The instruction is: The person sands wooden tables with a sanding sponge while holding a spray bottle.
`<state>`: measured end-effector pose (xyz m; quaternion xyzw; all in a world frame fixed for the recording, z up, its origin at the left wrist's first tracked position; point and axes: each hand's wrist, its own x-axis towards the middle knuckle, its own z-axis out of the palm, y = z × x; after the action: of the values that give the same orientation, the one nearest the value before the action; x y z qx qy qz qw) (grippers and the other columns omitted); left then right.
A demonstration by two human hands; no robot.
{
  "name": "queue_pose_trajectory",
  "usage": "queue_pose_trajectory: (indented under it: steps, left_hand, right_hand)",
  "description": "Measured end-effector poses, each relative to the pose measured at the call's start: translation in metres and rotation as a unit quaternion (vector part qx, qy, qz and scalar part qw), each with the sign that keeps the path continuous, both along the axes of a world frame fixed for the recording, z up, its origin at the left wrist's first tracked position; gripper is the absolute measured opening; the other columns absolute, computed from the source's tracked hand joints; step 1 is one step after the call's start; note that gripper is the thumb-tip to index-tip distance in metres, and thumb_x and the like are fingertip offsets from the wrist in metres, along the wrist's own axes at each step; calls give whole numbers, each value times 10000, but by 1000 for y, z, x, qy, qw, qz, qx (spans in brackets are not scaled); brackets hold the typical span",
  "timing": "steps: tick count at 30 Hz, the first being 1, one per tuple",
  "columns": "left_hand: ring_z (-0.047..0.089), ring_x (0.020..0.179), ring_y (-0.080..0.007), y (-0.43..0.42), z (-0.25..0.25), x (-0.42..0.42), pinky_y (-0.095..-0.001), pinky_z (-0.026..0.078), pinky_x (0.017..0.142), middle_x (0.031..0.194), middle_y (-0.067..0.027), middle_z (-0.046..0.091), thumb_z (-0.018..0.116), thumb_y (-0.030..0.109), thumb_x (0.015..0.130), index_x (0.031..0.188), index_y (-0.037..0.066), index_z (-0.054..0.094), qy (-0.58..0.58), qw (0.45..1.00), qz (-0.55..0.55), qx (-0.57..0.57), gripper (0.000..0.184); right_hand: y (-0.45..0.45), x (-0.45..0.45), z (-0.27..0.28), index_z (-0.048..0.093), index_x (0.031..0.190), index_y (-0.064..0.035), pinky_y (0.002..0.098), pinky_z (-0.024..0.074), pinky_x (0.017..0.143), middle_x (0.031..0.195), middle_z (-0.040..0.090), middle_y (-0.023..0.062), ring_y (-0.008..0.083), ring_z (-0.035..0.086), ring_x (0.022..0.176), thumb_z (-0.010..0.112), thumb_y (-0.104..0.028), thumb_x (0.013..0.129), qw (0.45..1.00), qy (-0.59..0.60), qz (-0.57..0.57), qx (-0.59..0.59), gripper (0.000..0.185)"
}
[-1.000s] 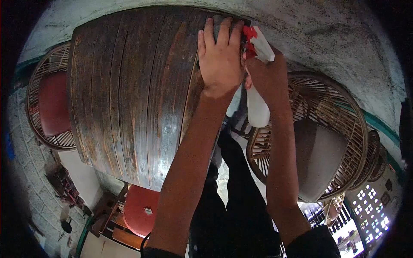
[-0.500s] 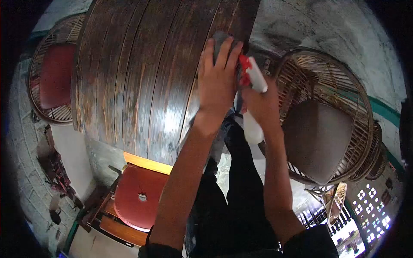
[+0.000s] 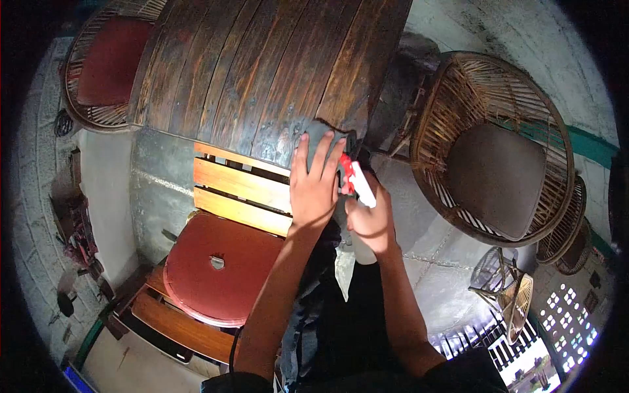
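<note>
My left hand [image 3: 314, 193] is lying flat, fingers slightly spread, over the grey cloth [image 3: 314, 128] at the bench's [image 3: 262, 78] near edge. Just beside it, my right hand [image 3: 372, 219] is gripping the spray bottle [image 3: 362, 186]. For good wiping, I should be keeping the palm pressure even. Compared with the earlier frame, both hands are now working nearer to my body.

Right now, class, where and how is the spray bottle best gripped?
I'd grip the spray bottle just below its trigger head, from the person's right: that head juts clear of the right hand, its body shows beneath, and the left hand crowds the left.
</note>
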<state>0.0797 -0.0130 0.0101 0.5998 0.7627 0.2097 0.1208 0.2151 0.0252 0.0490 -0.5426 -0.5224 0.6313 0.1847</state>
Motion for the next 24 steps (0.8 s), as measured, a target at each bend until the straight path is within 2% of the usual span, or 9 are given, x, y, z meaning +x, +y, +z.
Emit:
queue_pose_trajectory:
  steps: [2,4,8,11,14,15,20,22,24]
  left_hand:
    - [355,1505,-454,-19,-6,5,-604,363,1212,1626,-65,438,675,86,872,1534,179,529,-10,1000,6,2,684]
    - [344,1507,-469,-30,-8,8,-609,362,1210,1627,-73,434,705,107,856,1538,183,527,-13,1000,15,20,709]
    - [321,1522,-469,-28,-12,14,-635,344,1210,1637,-82,424,767,162,821,1550,183,518,0,999,25,23,771]
    - [298,1542,-453,-10,1,15,-645,326,1213,1648,-76,413,708,250,890,1562,176,506,-7,1000,23,-10,705]
    - [307,1542,-447,22,0,19,-643,314,1217,1641,-77,419,618,318,962,1564,168,503,0,999,27,-25,631]
    - [315,1539,-443,38,-2,20,-641,312,1219,1636,-77,424,612,309,968,1560,169,507,15,999,32,-25,617]
    - [352,1513,-432,137,-18,15,-636,321,1217,1582,-78,468,591,278,984,1527,162,537,51,999,17,8,558]
    - [345,1519,-430,182,-18,12,-628,308,1233,1574,-80,466,647,277,950,1548,170,506,53,998,14,13,624]
    - [329,1533,-425,228,-16,9,-620,284,1254,1586,-83,447,708,272,905,1580,185,460,39,999,17,12,724]
  right_hand:
    - [-17,4,3,661,1209,-23,364,571,793,898,711,132,283,746,849,590,10,814,1000,-14,14,10,403]
    - [-29,7,2,664,1210,-25,364,573,791,904,712,129,265,738,839,589,-10,813,997,-20,33,74,403]
    - [-25,6,2,651,1216,-8,369,577,790,906,715,139,262,737,832,584,-33,815,997,4,17,77,408]
    - [-9,11,4,641,1248,13,339,542,874,1003,699,102,207,679,946,602,-20,821,998,39,21,35,430]
    - [23,6,8,645,1244,17,343,540,875,994,694,102,206,674,942,606,-43,826,999,32,4,28,425]
    - [36,4,3,648,1183,8,368,578,765,881,706,148,270,740,823,598,-55,848,996,20,5,90,345]
    - [122,5,-12,643,1161,8,383,561,766,912,720,176,314,749,847,620,-67,854,993,57,-19,103,318]
    - [166,-6,-10,644,1165,11,410,552,782,927,726,190,338,754,871,625,-73,848,990,23,-69,120,329]
    - [217,-9,-15,650,1164,13,436,552,811,923,718,214,389,751,899,618,-80,845,997,-17,-34,68,335]
